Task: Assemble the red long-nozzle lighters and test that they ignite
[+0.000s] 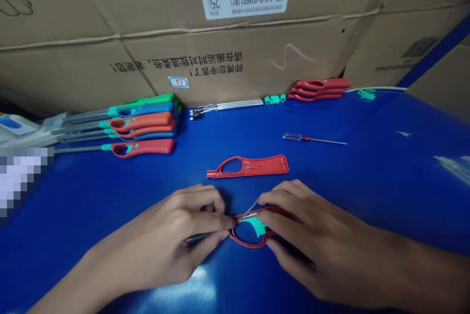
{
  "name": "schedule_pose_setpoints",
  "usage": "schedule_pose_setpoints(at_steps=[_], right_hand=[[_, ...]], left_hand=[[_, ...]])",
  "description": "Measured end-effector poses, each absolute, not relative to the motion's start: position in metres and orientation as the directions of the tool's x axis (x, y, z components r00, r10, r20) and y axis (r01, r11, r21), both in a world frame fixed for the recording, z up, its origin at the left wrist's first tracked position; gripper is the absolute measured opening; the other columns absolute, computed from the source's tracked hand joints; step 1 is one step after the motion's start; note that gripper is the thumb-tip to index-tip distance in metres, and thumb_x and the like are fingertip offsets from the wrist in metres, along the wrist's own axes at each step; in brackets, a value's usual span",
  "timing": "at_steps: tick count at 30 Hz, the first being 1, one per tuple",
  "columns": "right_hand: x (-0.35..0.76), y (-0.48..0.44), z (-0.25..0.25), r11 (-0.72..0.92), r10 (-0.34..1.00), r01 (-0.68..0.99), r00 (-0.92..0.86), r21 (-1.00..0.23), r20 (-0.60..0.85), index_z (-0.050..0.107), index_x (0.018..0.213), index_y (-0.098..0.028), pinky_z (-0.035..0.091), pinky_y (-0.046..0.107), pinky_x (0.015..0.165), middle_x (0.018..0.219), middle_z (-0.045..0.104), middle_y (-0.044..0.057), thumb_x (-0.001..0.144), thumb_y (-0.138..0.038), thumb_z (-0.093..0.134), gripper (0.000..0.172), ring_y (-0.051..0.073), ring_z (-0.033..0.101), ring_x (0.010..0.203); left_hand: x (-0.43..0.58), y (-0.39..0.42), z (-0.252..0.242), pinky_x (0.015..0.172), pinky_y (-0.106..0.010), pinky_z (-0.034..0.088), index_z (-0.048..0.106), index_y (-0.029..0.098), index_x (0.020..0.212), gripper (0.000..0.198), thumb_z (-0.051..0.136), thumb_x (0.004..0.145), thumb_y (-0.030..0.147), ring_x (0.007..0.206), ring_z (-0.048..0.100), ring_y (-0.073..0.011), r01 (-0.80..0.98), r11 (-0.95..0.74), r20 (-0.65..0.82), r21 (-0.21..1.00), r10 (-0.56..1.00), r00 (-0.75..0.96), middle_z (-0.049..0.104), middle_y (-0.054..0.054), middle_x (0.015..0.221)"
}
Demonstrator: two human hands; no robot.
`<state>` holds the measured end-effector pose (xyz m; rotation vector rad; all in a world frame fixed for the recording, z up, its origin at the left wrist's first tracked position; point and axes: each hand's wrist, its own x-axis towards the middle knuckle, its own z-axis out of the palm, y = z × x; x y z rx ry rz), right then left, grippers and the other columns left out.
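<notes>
Low in the middle, a red lighter shell half (250,244) with a teal trigger (259,226) inside lies between my hands. My left hand (176,235) pinches the shell's narrow end, and a dark rod shows under its fingers. Fingers of my right hand (304,235) grip the wider end, which they mostly hide. A thin pale strip (251,206) slants up from the shell to my right index finger. Just beyond my hands, another red shell half (257,166) lies with its hollow side up.
Assembled lighters (147,123) are stacked at the left. Metal tubes with wires (238,103), teal rings (275,100) and red shells (319,89) line the back, before a cardboard box (165,20). A screwdriver (316,139) lies right of centre on the blue table (147,182).
</notes>
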<state>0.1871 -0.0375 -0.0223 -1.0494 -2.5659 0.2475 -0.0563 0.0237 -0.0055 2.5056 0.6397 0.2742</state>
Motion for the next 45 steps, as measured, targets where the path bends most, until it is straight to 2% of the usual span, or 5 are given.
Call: schedule_pose_setpoints(at_steps=[5,12,25,35,45], right_hand=[[0.1859,-0.0391,-0.0214,0.668,0.741,0.647,-0.627,-0.368,0.242,0.064,0.107,-0.012,0.047,0.045,0.095,0.111,0.060,0.010,0.089,-0.016,0.049,0.024,0.025,0.052,0.105],[0.1829,-0.0390,-0.0230,0.638,0.769,0.666,-0.574,-0.388,0.280,0.063,0.102,-0.013,0.050,0.041,0.093,0.110,0.063,0.009,0.086,-0.013,0.051,0.020,0.022,0.055,0.100],[0.1829,-0.0387,-0.0271,0.689,0.723,0.652,-0.580,-0.318,0.376,0.065,0.100,-0.009,0.051,0.041,0.095,0.110,0.065,0.013,0.088,-0.016,0.053,0.018,0.024,0.057,0.103],[0.1854,-0.0376,-0.0248,0.648,0.761,0.643,-0.574,-0.409,0.303,0.068,0.103,-0.015,0.050,0.041,0.093,0.108,0.064,0.007,0.086,-0.015,0.056,0.020,0.021,0.055,0.102],[0.1856,-0.0367,-0.0248,0.657,0.753,0.631,-0.581,-0.412,0.310,0.068,0.105,-0.015,0.051,0.041,0.091,0.107,0.065,0.009,0.087,-0.016,0.056,0.022,0.022,0.056,0.101]], left_hand=[[-0.0578,0.0221,-0.0057,0.070,-0.023,0.045,0.070,0.026,0.098,0.019,0.052,0.093,0.019,0.078,0.057,-0.0113,0.396,-0.734,0.046,0.551,0.501,0.864,0.061,-0.001,0.088],[-0.0568,0.0225,-0.0048,0.069,-0.023,0.046,0.071,0.025,0.096,0.019,0.053,0.093,0.019,0.078,0.058,-0.0115,0.400,-0.744,0.053,0.536,0.503,0.863,0.062,-0.001,0.086],[-0.0564,0.0233,-0.0039,0.076,-0.026,0.047,0.073,0.024,0.093,0.020,0.054,0.092,0.018,0.080,0.059,-0.0135,0.413,-0.752,0.055,0.514,0.509,0.859,0.064,-0.002,0.084],[-0.0564,0.0225,-0.0032,0.076,-0.026,0.046,0.073,0.024,0.095,0.020,0.054,0.092,0.019,0.081,0.059,-0.0130,0.408,-0.756,0.055,0.511,0.503,0.863,0.064,-0.002,0.086],[-0.0566,0.0236,-0.0048,0.075,-0.026,0.047,0.074,0.024,0.093,0.021,0.054,0.092,0.019,0.080,0.059,-0.0134,0.411,-0.751,0.048,0.517,0.505,0.862,0.063,-0.002,0.085]])
